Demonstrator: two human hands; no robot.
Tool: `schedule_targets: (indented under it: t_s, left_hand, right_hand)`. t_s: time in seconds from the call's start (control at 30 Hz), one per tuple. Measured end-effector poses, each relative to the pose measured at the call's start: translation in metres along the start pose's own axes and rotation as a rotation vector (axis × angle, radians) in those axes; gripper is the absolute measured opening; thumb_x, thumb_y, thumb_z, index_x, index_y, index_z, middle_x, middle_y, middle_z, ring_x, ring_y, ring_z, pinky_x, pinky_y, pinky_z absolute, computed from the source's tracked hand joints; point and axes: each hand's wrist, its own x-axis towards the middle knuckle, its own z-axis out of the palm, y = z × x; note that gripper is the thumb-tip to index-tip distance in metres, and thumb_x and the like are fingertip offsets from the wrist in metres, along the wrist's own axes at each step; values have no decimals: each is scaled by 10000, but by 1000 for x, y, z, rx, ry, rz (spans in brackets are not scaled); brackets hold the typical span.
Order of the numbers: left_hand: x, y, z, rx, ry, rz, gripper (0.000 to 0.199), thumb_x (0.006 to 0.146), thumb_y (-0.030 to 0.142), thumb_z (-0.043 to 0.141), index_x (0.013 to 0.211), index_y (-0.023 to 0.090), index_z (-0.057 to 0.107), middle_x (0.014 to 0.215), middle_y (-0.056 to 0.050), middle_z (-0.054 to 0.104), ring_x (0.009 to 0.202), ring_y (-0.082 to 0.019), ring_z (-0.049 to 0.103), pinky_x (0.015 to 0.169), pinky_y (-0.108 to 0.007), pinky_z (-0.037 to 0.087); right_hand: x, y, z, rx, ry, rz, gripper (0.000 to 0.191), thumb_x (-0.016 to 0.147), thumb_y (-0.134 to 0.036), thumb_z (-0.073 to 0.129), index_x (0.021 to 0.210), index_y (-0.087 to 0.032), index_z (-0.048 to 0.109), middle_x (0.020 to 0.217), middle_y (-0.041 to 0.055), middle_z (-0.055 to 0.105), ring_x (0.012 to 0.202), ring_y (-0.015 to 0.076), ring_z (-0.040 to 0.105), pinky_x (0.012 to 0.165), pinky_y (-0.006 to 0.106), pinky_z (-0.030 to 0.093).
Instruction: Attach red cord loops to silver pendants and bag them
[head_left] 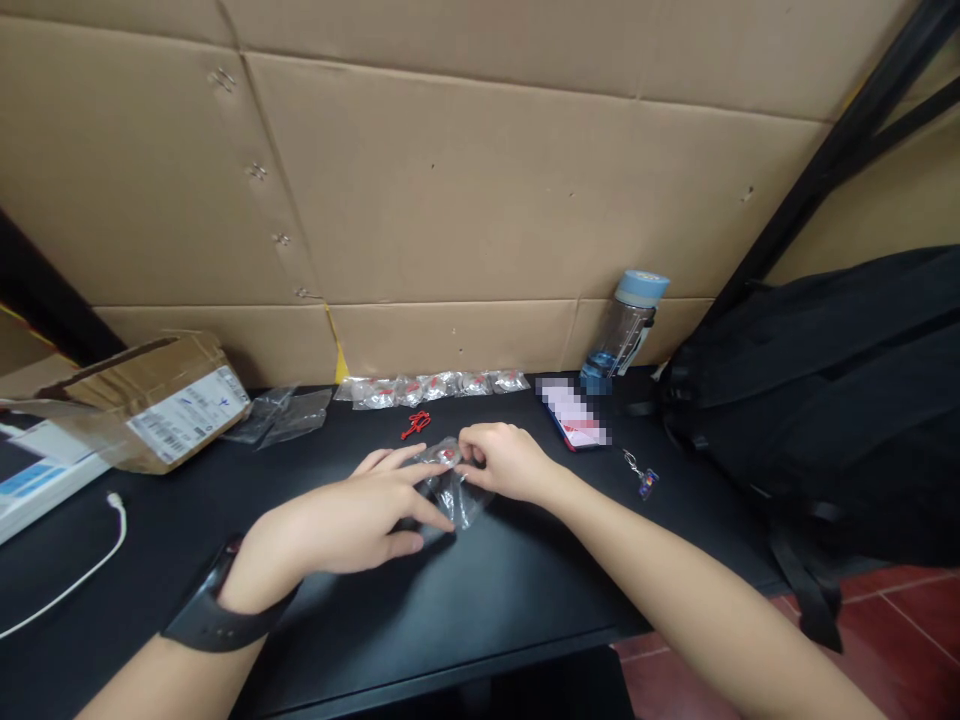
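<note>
A clear plastic bag (pixel 463 505) with a small round item (pixel 448 453) showing a red mark lies on the black table between my hands. My left hand (pixel 367 505) rests over the bag's left side, fingers spread and stretched out, with a fingertip at the round item. My right hand (pixel 504 460) pinches the bag's right edge near that item, thumb and fingers curled together. Just beyond them lies a red cord (pixel 415 425). Farther back, a row of several filled clear bags (pixel 439 387) with red bits inside lines the foot of the cardboard wall.
To the left stand an open cardboard box (pixel 184 405), flat clear bags (pixel 296 415) and a white cable (pixel 120 525). On the right are a phone (pixel 574 415), a keychain (pixel 645 483), a water bottle (pixel 619 330) and a black backpack (pixel 840 400). Cardboard (pixel 480 200) walls the back.
</note>
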Motion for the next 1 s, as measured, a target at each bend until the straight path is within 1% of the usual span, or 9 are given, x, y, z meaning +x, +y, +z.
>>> schedule_targets:
  t_s: [0.1, 0.2, 0.3, 0.37, 0.43, 0.6, 0.73, 0.83, 1.0]
  left_hand:
    - [6, -11, -5, -20, 128, 45, 290, 895, 193, 622, 1122, 354, 703, 1325, -6, 643, 1339, -273, 507, 1138, -458, 353]
    - [18, -17, 0, 33, 241, -18, 215, 827, 191, 675, 1031, 250, 647, 1108, -41, 677, 1079, -241, 623, 975, -366, 444]
    - [29, -20, 8, 111, 274, -56, 152, 809, 188, 688, 944, 222, 625, 990, -41, 680, 950, -229, 637, 875, -341, 450]
    - [32, -21, 12, 134, 285, -64, 106, 827, 212, 679, 919, 220, 628, 942, -37, 679, 904, -222, 639, 840, -334, 448]
    - [34, -23, 15, 135, 288, -67, 64, 855, 253, 663, 901, 218, 635, 911, -38, 677, 872, -217, 643, 819, -328, 449]
    - [31, -28, 17, 101, 265, -73, 78, 886, 292, 650, 914, 220, 650, 919, -35, 679, 866, -202, 652, 883, -335, 438]
    - [30, -26, 16, 99, 253, -65, 84, 869, 301, 693, 918, 238, 666, 937, -17, 675, 907, -206, 648, 957, -363, 393]
    - [31, -22, 15, 84, 279, -37, 138, 868, 366, 716, 916, 242, 677, 925, -18, 672, 924, -209, 643, 945, -354, 378]
    - [32, -20, 13, 26, 294, -23, 137, 948, 322, 610, 873, 245, 695, 907, -12, 696, 944, -193, 630, 933, -363, 329]
  right_hand:
    - [0, 6, -12, 155, -68, -167, 229, 915, -424, 689, 923, -205, 624, 862, -1, 652, 749, 134, 562, 662, 236, 342]
    - [0, 14, -21, 204, -19, -246, 253, 1053, -317, 453, 924, -188, 629, 879, 28, 652, 801, 147, 568, 736, 252, 386]
    - [0, 21, -23, 132, -6, -241, 106, 962, -156, 556, 1007, -201, 641, 963, 28, 643, 835, 148, 567, 746, 247, 389]
    - [0, 25, -20, 91, -47, -234, 253, 845, -89, 668, 1060, -220, 646, 1009, 17, 626, 816, 138, 558, 725, 233, 384]
    - [1, 28, -16, 85, -90, -234, 317, 777, -108, 757, 1053, -224, 653, 1005, 6, 609, 784, 127, 543, 694, 221, 378]
    - [6, 30, -6, 129, -81, -272, 167, 838, -256, 792, 957, -197, 691, 940, 4, 599, 744, 118, 531, 694, 223, 399]
    - [6, 29, -7, 170, -68, -332, 61, 883, -229, 745, 927, -190, 729, 931, 9, 608, 729, 109, 538, 703, 221, 415]
    - [4, 28, -11, 185, -74, -316, 33, 884, -191, 718, 909, -186, 739, 936, 17, 621, 717, 110, 547, 698, 224, 426]
    - [2, 28, -20, 227, -80, -291, 83, 835, -120, 691, 867, -180, 737, 931, 23, 640, 705, 115, 554, 708, 233, 445]
